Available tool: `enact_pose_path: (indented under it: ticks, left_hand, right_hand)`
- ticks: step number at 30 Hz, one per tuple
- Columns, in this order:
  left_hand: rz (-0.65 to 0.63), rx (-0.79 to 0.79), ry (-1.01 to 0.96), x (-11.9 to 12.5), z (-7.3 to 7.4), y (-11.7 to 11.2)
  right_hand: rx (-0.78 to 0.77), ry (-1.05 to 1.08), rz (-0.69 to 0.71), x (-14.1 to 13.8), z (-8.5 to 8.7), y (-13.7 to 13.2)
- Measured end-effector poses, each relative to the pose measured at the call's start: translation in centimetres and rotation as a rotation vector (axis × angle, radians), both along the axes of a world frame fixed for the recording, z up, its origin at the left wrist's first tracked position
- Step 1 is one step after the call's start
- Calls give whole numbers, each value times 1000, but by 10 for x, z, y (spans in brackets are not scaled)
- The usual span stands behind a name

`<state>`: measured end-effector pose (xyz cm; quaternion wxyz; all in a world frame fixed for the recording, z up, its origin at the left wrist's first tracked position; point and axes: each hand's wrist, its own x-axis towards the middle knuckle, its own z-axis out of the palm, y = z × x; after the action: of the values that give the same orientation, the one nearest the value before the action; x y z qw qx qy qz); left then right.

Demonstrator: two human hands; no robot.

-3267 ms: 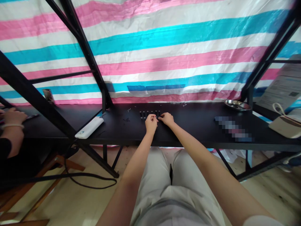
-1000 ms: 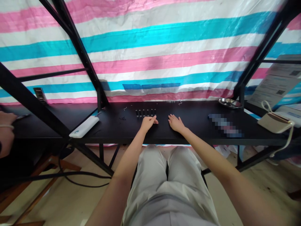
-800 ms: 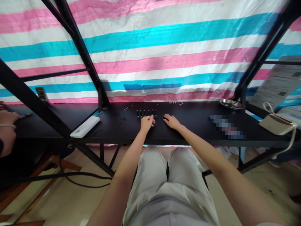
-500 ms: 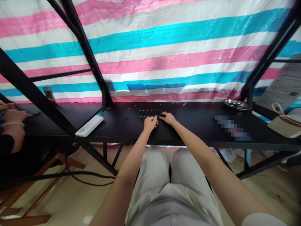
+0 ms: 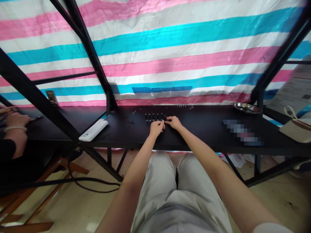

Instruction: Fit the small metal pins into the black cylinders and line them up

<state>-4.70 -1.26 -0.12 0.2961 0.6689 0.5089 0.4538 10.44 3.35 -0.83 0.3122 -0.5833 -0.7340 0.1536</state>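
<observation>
My left hand rests on the black table with its fingers curled, just in front of a row of small black upright pieces. My right hand reaches in from the right. Its fingers are drawn together at the right end of that row. The fingertips of both hands meet there. Whatever sits between them is too small to make out.
A white power bank lies at the left of the table and a metal dish at the back right. Tiny silver pins lie behind the row. A beige pouch is at far right. Another person's hand works at far left.
A second ago both hands lay flat and apart on the table. They have since come together at the right end of the row, and their fingers have closed.
</observation>
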Motion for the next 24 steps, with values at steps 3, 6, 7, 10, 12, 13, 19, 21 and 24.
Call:
enact_pose_path:
  ticks: [3,6,7,10,12,13,19,21,24]
  left_hand:
    - [-31,18,-44,1,-1,1]
    - [-80,10,-87,2,-1,1]
    - [-102,9,-93,2,-1,1]
    - [-159,23,-94,3,-3,2]
    - [-157,41,-106,2,-4,4]
    - [-150,51,-121,2,-4,4]
    - [-166,64,-219,5,0,1]
    - [-175,47,-228,6,3,-1]
    - [-152,35,-236,6,4,-3]
  right_hand:
    - [32,-36,70,8,1,-18]
    - [95,-129,128,14,4,-40]
    - [110,-174,129,15,6,-47]
    - [159,-277,100,14,11,-61]
    - [190,-271,66,14,13,-64]
    - [204,-233,53,14,12,-63]
    - [171,283,171,20,3,-54]
    - [147,396,180,22,2,-53]
    - [160,480,141,23,4,-54]
